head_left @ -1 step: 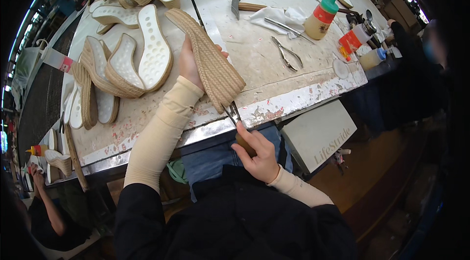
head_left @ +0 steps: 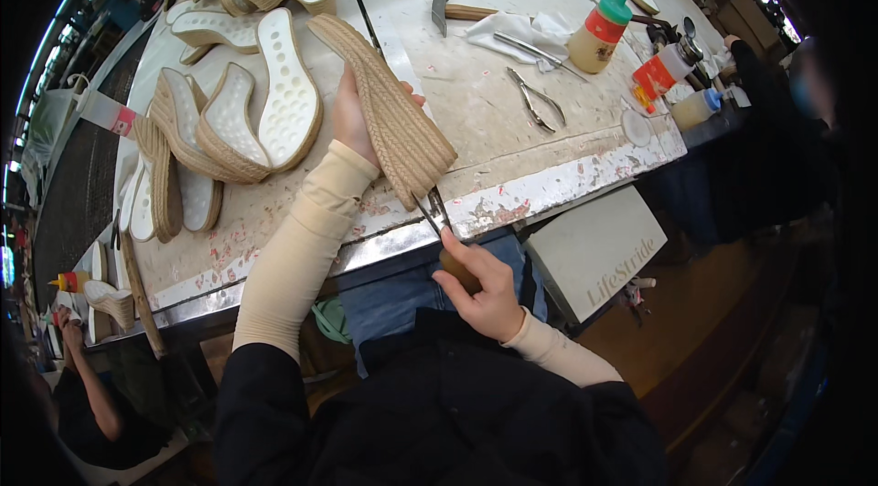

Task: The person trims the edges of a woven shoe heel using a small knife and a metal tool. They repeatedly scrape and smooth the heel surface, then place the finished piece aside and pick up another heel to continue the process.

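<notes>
My left hand (head_left: pixel 352 120) is closed round a rope-covered wedge shoe sole (head_left: pixel 393 111), tilted over the table's front edge, its thick heel end toward me. My right hand (head_left: pixel 489 289) grips the brown handle of a tool with two thin dark metal prongs (head_left: pixel 434 214). The prong tips meet the lower corner of the heel end; whether they go into it I cannot tell. To the left lie several more wedge soles (head_left: pixel 288 88) with white dimpled insides. Right of the held sole are metal nippers (head_left: pixel 537 102), lying with their handles apart.
A hammer (head_left: pixel 457 12), a white cloth (head_left: pixel 540 29), a metal rod (head_left: pixel 540 56) and glue bottles (head_left: pixel 599 33) are at the back right. A white box (head_left: pixel 594 253) is below the table's front edge. Co-workers are at the far left and right; a wooden stick (head_left: pixel 137 294) overhangs the left edge.
</notes>
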Available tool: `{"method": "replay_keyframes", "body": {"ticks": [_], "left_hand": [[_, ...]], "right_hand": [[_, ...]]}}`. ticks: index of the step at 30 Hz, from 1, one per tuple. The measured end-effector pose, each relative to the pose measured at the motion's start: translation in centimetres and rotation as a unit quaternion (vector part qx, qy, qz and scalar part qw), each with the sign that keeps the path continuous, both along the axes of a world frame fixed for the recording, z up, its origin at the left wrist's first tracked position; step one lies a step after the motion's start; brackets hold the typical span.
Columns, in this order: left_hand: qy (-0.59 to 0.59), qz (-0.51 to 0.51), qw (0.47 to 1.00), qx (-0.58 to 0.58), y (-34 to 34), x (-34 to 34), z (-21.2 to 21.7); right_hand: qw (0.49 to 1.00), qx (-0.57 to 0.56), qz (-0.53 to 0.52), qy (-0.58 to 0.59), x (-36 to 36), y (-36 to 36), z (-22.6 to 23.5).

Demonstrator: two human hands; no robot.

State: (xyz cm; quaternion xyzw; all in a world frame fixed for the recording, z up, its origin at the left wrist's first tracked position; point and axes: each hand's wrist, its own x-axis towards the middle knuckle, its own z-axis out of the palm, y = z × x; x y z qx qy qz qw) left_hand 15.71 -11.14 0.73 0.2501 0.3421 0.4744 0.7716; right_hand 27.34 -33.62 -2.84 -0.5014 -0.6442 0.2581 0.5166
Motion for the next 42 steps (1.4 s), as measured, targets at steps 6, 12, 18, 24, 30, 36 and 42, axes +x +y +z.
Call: {"method": "replay_keyframes", "body": {"ticks": [6,12,18,24,30,36,42], "left_hand": [[-0.027,-0.014,1.000,0.001,1.5,-0.6,0.1],[-0.009,-0.007,1.000,0.013,1.4,-0.4,0.1],[-0.029,-0.015,0.999,0.017,1.5,-0.4,0.1],[0.017,0.019,0.999,0.032,1.0,0.1,0.4],[0.008,0.045,0.999,0.010,0.8,0.1,0.7],[0.005,0.067,0.998,0.018,0.5,0.0,0.5],[0.029,0.068,0.997,0.011,0.7,0.3,0.4]], "right_hand": [[0.931,-0.209,0.086,0.288,0.6,-0.3,0.7],[0.929,-0.196,0.129,0.288,-0.4,0.6,-0.5],[0.913,-0.217,0.123,0.324,-0.6,0.4,-0.4],[0.926,-0.232,0.095,0.281,-0.2,0.3,1.1],[0.994,-0.086,0.026,0.059,-0.3,1.0,2.1],[0.998,-0.016,-0.026,-0.047,-0.7,1.2,1.5],[0.993,0.013,-0.079,-0.084,-1.8,1.2,-0.4]]}}
